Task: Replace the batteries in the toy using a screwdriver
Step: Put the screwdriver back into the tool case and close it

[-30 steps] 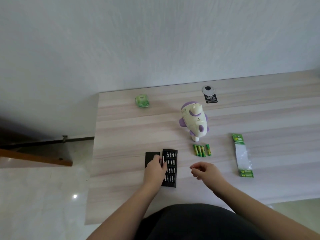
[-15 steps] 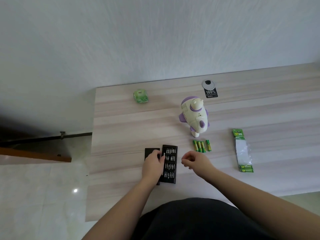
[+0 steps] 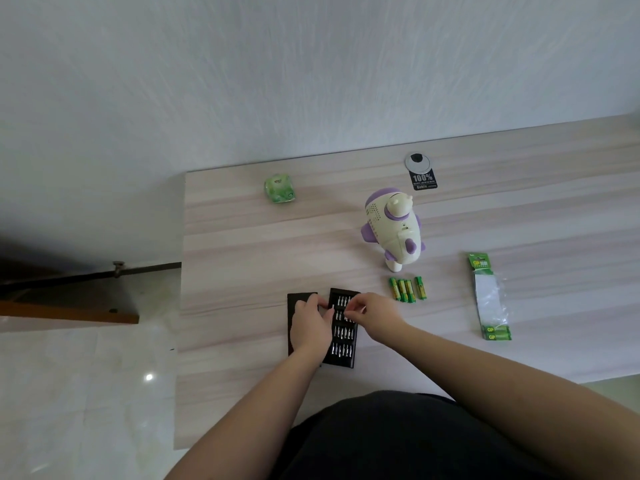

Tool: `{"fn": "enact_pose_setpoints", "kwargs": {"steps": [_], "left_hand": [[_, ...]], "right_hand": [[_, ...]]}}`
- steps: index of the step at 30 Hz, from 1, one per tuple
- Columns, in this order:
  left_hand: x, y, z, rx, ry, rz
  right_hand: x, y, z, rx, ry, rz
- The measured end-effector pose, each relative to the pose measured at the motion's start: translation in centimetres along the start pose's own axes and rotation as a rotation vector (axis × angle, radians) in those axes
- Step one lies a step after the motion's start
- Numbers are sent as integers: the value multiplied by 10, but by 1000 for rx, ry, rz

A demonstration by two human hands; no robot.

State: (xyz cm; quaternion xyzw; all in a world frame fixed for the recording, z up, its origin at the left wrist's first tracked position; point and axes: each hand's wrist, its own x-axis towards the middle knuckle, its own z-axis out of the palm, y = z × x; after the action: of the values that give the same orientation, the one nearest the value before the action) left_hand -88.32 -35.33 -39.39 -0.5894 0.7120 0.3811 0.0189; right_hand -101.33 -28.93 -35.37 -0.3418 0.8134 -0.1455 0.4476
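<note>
1 toy point(image 3: 393, 227), rocket-ish shape, cream plastic w/ purple fins + purple ring, speaker-hole grid on side, standing on the table point(image 3: 242, 244). 4 loose batteries point(image 3: 407, 289), green/yellow cylinders, lying side by side just in front of the toy; 3 touching, 1 slightly apart on the right. 1 bit case point(image 3: 343, 336), black, flat rectangular tray w/ rows of small metal bits; 1 black lid point(image 3: 292, 303) flat just left of it. 1 battery pack point(image 3: 489, 296), green card + clear crinkled plastic, well right of the batteries. 1 green wrapped packet point(image 3: 279, 188) near far left of table. 1 round grey cable grommet point(image 3: 418, 161) w/ 1 black "100%" label point(image 3: 424, 180) below it. Table is pale wood-grain laminate, wall behind light grey.

Left hand point(image 3: 310, 323) over the lid/case seam, fingers curled, grip on a small light piece at the case edge; can't tell what it is. Right hand point(image 3: 374, 315) over the case's upper rows, fingertips pinched together on sth tiny, prob. a bit, too small to confirm. Toy is beyond and right of both hands, not touched; batteries just right of right hand.
</note>
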Motion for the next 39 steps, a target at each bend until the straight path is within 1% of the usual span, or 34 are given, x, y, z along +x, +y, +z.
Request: {"fn": "enact_pose_setpoints", "kwargs": {"steps": [4, 8, 11, 13, 16, 22, 25, 29, 31, 39], "left_hand": [[2, -1, 0, 0, -5, 8], [0, -4, 0, 24, -1, 39], [-3, -7, -1, 130, -8, 140], [-6, -8, -2, 266, -40, 233], [-8, -8, -1, 398, -80, 290], [-11, -5, -1, 457, -74, 307], [-9, -8, -2, 455, -125, 333], [-6, -6, -10, 437, -302, 331], [-5, -5, -14, 439, -354, 329], [-4, -7, -14, 366, -378, 319]], "right_hand": [[3, -4, 7, -17, 4, 8], [3, -3, 10, 99, 98, 35], [0, -1, 6, 243, 74, 23], [-4, 2, 2, 267, 60, 17], [-9, 7, -2, 229, 66, 17], [-14, 20, 3, 98, 81, -20], [-15, 22, 7, 65, 72, -30], [-10, 26, 12, 34, 122, -25], [-7, 27, 15, 14, 149, -18], [-3, 22, 21, -84, 225, -111]]}}
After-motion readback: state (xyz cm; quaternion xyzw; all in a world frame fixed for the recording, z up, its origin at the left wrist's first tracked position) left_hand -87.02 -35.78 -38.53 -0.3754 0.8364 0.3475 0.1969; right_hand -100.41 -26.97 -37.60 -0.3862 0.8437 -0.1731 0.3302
